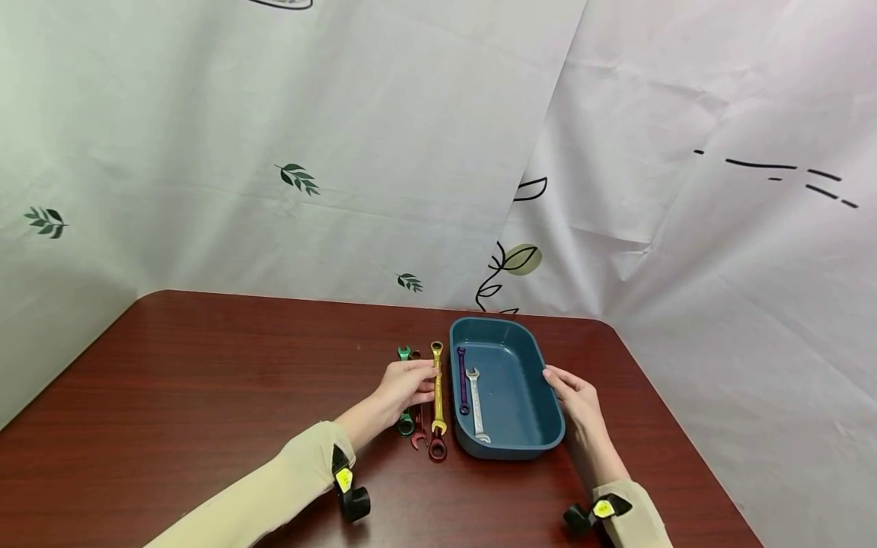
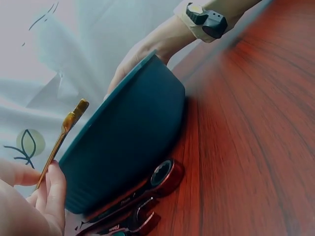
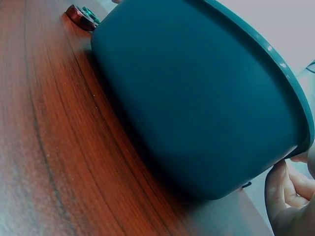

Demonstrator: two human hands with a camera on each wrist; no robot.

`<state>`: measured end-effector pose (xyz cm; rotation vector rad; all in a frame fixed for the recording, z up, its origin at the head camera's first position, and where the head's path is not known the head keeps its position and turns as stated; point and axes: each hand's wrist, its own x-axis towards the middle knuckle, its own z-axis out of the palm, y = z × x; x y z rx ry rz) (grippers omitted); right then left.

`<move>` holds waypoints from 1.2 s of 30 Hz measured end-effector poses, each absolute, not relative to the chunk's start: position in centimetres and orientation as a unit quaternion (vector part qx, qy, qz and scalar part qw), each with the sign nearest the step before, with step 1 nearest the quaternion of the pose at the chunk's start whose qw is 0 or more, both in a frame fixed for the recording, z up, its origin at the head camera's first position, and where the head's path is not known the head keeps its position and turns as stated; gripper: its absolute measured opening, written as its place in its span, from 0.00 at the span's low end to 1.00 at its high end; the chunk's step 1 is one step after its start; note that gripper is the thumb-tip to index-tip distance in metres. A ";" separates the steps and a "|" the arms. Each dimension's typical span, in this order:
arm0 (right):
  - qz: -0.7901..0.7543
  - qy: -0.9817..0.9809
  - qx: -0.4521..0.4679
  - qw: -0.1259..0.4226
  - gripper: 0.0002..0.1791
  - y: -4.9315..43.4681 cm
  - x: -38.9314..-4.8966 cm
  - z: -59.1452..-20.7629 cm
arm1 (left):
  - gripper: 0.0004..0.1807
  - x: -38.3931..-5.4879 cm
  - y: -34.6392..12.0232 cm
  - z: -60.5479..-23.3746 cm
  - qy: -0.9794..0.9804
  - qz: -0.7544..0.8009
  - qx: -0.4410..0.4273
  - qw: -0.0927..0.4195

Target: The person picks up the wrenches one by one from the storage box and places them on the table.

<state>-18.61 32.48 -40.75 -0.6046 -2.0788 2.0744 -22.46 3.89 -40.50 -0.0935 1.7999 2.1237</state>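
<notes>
Left hand point(image 1: 404, 387) pinching, right hand point(image 1: 578, 399) gripping

Seven wrenches and one blue tray.
Yellow wrench point(image 1: 438, 399): ring end far, open jaw near; raised beside the tray, pinched in the left hand point(image 1: 404, 383). Blue tray point(image 1: 510, 452): deep, rounded corners, upright on the tabletop point(image 1: 240, 380), its right rim held by the right hand point(image 1: 577, 399). Inside, along its left side: slim purple wrench point(image 1: 464, 380) and silver wrench point(image 1: 476, 403), side by side. Left of the tray, on the tabletop: green wrench point(image 1: 406, 423), red open-jawed wrench point(image 1: 419, 436), dark red ring-ended wrench point(image 1: 437, 447), close together, partly hidden.
</notes>
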 end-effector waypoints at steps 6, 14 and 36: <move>0.682 -0.700 -0.202 0.066 0.27 32.5 -18.5 -40.6 | 0.20 -22.2 3.2 -40.7 0.637 0.749 -0.038 0.180; 0.683 -0.698 -0.203 0.066 0.28 32.5 -18.5 -40.6 | 0.21 -22.2 2.1 -41.1 0.640 0.748 -0.037 0.171; 0.680 -0.703 -0.197 0.070 0.27 32.3 -18.6 -40.6 | 0.22 -21.5 -1.4 -42.5 0.656 0.738 0.000 0.161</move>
